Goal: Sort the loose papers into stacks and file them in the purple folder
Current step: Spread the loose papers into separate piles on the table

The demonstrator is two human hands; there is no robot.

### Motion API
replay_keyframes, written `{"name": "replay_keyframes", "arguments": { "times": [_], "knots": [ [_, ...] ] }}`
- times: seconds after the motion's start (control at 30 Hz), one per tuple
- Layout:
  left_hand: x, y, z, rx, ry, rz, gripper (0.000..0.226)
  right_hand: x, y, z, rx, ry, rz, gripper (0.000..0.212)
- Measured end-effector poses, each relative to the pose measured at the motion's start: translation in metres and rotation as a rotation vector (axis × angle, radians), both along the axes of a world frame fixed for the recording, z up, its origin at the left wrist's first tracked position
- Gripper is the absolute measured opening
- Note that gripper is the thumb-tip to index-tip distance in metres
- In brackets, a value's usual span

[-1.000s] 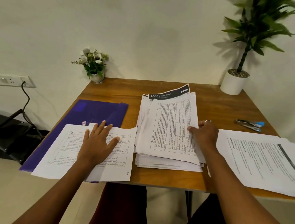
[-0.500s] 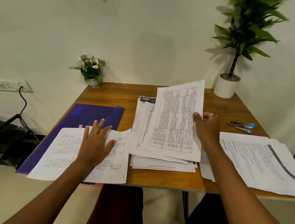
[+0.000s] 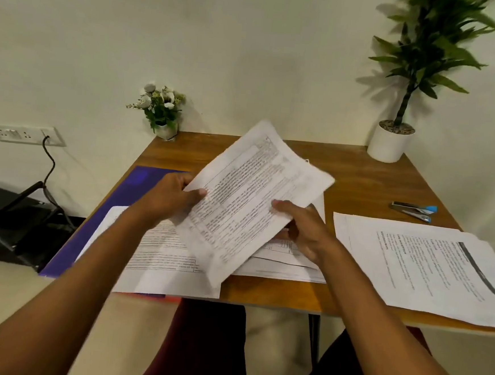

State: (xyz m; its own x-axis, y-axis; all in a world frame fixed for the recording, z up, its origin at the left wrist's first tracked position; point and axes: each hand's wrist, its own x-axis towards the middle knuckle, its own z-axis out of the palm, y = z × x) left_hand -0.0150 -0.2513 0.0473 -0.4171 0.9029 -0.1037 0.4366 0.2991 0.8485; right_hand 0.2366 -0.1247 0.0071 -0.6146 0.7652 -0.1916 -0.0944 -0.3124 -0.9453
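Sheet [image 3: 248, 205] aloft; papers [image 3: 159, 272] overlap purple folder [image 3: 114, 206]; stapler [image 3: 414, 211] apart.

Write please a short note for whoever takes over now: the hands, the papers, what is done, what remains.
Left hand and right hand both grip one printed sheet, lifted over the table.
Purple folder lies flat at the left, left stack partly on it; middle pile under the sheet; right stack at the right.
Done: two stacks begun.
Left: place this sheet, sort the middle pile, file all.

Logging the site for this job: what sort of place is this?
Likely a small office or home study corner: a wooden table, stacks of printed papers, a stapler and a purple folder.
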Motion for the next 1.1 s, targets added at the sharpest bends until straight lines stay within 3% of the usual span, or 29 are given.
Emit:
{"name": "replay_keyframes", "arguments": {
  "times": [0.17,0.33,0.43,0.5,0.57,0.7,0.8,0.9,0.97,1.1],
  "knots": [
    [-0.059,-0.025,0.004,-0.270,0.315,-0.175,0.014,-0.002,0.012,0.000,-0.177,0.034,-0.075,0.044],
    [-0.086,-0.032,-0.001,-0.430,0.469,-0.170,0.022,-0.021,-0.010,-0.010,0.127,-0.466,0.274,0.078],
    [-0.091,-0.026,-0.021,-0.416,0.632,-0.061,0.019,-0.039,-0.031,-0.017,0.225,-0.585,0.315,0.062],
    [-0.079,-0.024,-0.045,-0.393,0.803,0.044,0.044,-0.045,-0.038,-0.023,0.258,-0.601,0.295,0.051],
    [-0.054,-0.019,-0.068,-0.272,0.902,0.083,0.055,-0.047,-0.042,-0.028,0.297,-0.603,0.313,0.042],
    [-0.002,-0.007,-0.109,-0.126,0.695,0.051,0.054,-0.045,-0.037,-0.036,0.517,-0.676,0.176,0.028],
    [0.005,-0.007,-0.131,-0.176,0.734,0.046,0.061,-0.032,-0.020,-0.041,0.727,-0.754,-0.133,0.017],
    [0.001,-0.009,-0.135,-0.175,0.769,0.024,0.073,-0.012,0.005,-0.049,0.847,-0.976,-0.348,0.049],
    [0.002,-0.008,-0.135,-0.177,0.779,0.023,0.079,0.000,0.019,-0.051,0.762,-1.079,-0.339,0.078],
    [0.004,-0.008,-0.134,-0.157,0.776,0.046,0.082,0.011,0.035,-0.054,0.611,-0.988,-0.401,0.097]
  ]
}}
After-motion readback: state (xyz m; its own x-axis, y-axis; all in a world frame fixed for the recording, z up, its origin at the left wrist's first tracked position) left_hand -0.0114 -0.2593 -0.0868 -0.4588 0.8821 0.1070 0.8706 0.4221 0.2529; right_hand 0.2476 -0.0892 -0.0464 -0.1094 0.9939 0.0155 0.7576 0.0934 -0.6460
